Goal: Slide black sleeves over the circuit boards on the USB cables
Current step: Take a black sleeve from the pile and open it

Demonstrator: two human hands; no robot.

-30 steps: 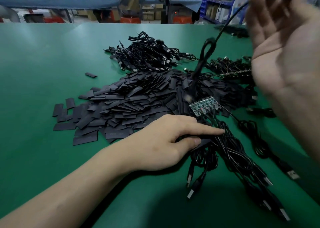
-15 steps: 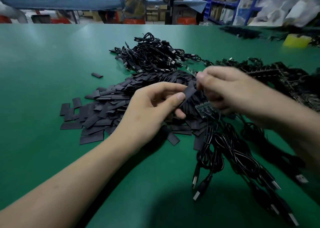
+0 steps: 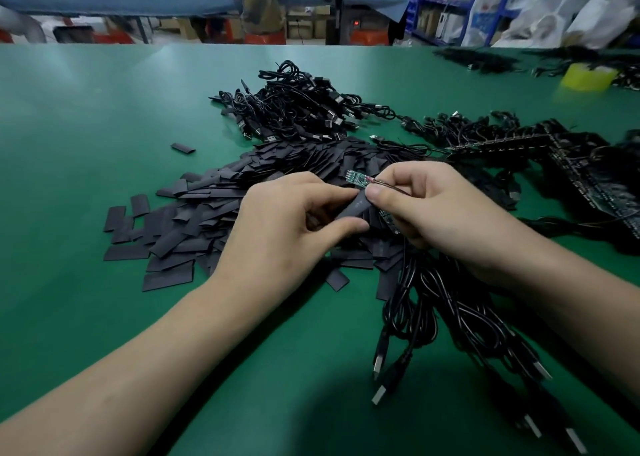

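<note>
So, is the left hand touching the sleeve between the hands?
Touching. The head view shows the left hand pinching the sleeve between thumb and fingers, no gap; the right hand pinches the wire beside it.

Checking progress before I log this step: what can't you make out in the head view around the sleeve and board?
Head view only:
1. Upper mouth of the black sleeve: covered by the thumb of the right hand, so whether the wire enters it is unclear.
2. Sleeve's lower end: behind fingers of the left hand.
3. Parts on the circuit board: too small to read.
4. The yellow object, far right: blurred.
</note>
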